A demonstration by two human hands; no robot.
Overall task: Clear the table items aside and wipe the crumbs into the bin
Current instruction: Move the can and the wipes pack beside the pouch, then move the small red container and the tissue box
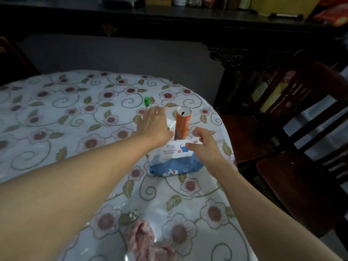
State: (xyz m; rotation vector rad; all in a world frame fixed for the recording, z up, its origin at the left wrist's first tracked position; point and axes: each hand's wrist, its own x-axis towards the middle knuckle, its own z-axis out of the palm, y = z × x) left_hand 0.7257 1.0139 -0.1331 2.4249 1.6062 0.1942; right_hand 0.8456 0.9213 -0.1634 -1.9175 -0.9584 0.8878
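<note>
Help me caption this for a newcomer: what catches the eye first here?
Two bare arms reach over a flower-patterned tablecloth. The left hand spreads open beside an upright orange can, while the right hand hovers, fingers loosely curled, over a blue-and-white tissue pack. A pink cloth lies crumpled at the near edge.

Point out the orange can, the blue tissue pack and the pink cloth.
orange can (183, 125): head view, middle of its side.
blue tissue pack (175, 164): head view, blue front face.
pink cloth (143, 236): head view, bunched middle.
</note>
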